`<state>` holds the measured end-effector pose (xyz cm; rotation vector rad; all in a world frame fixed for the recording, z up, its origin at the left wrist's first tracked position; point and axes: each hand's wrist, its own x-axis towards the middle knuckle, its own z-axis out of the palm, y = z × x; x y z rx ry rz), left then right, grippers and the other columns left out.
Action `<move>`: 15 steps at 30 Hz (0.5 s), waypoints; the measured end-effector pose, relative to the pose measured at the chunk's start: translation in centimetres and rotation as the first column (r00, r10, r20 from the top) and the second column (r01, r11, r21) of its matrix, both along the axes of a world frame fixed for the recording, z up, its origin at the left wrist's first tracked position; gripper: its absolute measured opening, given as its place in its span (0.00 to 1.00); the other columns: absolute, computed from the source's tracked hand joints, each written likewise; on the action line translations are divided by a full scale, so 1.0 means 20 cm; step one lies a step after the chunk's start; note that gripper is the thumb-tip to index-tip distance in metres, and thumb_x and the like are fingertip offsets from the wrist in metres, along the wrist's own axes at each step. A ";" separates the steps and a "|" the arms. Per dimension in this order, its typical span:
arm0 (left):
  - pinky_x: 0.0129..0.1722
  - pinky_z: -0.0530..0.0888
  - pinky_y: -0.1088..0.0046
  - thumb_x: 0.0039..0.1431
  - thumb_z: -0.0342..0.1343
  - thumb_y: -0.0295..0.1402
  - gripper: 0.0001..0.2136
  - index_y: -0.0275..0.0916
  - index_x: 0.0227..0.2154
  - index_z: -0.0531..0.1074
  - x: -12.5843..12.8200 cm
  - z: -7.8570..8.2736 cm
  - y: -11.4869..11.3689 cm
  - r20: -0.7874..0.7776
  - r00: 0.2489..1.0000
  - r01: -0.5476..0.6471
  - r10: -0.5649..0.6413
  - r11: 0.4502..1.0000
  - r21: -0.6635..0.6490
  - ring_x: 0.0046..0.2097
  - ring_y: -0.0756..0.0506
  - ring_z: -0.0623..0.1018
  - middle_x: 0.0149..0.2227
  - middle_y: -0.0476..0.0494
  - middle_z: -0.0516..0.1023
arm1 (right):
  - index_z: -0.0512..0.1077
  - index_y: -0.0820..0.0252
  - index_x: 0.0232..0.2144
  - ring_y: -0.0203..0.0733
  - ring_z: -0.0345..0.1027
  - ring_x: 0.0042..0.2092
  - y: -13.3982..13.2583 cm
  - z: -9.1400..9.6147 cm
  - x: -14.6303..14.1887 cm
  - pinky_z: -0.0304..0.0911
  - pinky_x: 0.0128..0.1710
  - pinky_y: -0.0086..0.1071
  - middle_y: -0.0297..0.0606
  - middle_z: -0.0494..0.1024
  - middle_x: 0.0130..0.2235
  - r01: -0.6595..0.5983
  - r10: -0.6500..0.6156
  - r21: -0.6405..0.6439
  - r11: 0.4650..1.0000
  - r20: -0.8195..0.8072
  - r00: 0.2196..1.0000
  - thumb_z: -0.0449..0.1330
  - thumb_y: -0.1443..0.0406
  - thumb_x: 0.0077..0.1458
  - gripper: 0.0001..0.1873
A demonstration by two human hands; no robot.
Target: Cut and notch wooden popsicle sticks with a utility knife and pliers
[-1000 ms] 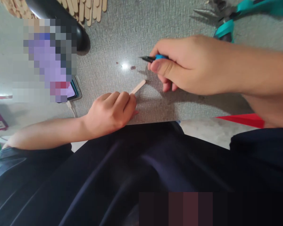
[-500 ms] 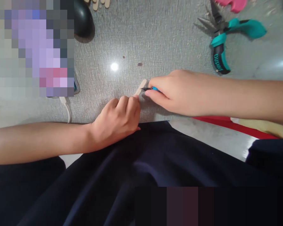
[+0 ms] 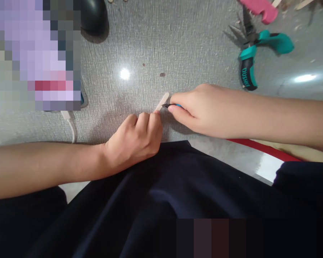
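Note:
My left hand [image 3: 137, 134] is closed around the lower end of a wooden craft stick [image 3: 163, 101], with the stick's rounded tip poking out up and to the right. In my right hand [image 3: 196, 111] is a craft knife [image 3: 167, 105], gripped between thumb and fingers. Its dark blade meets the stick's right edge, and a bit of blue handle shows between the fingers. The rest of the handle is hidden inside the hand. Most of the stick's lower part is covered by my left fist.
Teal and black pliers [image 3: 249, 46] lie with jaws apart at the upper right, below a pink object [image 3: 261, 10]. A black computer mouse [image 3: 93, 16] sits at upper left. Near the left forearm runs a white cable [image 3: 72, 127]. Wood shavings dot the grey textured table [image 3: 193, 46].
The view has shifted a little, so more of the pink object shows and less of the sticks at the top. Both hands keep their grips, the blade still at the stick.

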<state>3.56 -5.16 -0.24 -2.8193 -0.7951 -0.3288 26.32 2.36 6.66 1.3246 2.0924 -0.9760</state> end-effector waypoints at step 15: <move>0.29 0.61 0.65 0.70 0.53 0.12 0.14 0.35 0.36 0.78 0.00 -0.02 0.00 0.022 1.000 0.006 -0.005 0.999 -0.040 0.32 0.45 0.70 0.32 0.46 0.70 | 0.80 0.56 0.41 0.47 0.65 0.28 -0.01 -0.11 -0.04 0.54 0.35 0.44 0.40 0.77 0.28 -0.046 0.042 0.027 0.999 0.149 0.988 0.59 0.66 0.71 0.08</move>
